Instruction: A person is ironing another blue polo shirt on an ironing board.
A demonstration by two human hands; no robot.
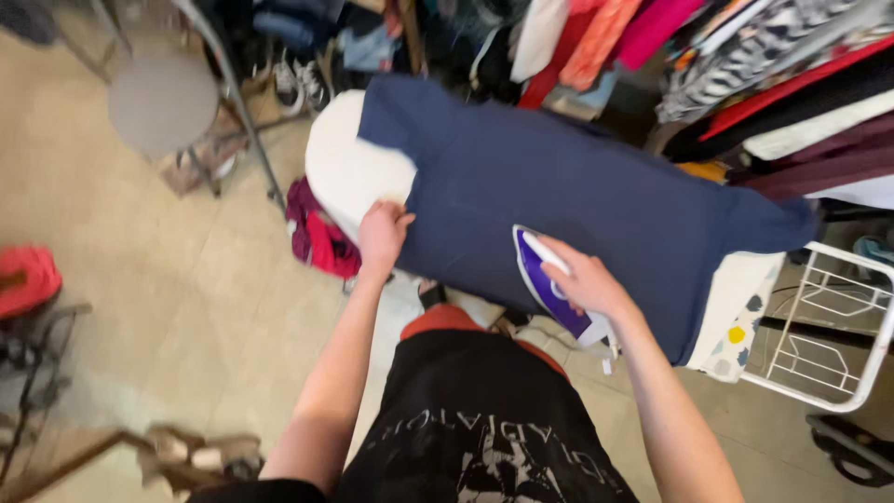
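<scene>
The right hand [582, 279] is closing around the handle of a purple and white iron [549, 284], which is resting on the near edge of a navy garment [577, 177] spread across the ironing board [349, 168]. The left hand [382, 233] is pressing down on the cloth's left edge, fingers curled over it where the navy meets the bare white nose of the board, so it is gripping fabric rather than lying flat. To do this pass well, that hand should be keeping the cloth taut and staying well clear of the soleplate's path, while the iron is gliding in long, even strokes away from the held edge rather than lingering in one spot. The garment is overhanging the board toward the wire rest [829, 326] on the right, so its weight could be dragging creases back in; pulling it square first would help.
</scene>
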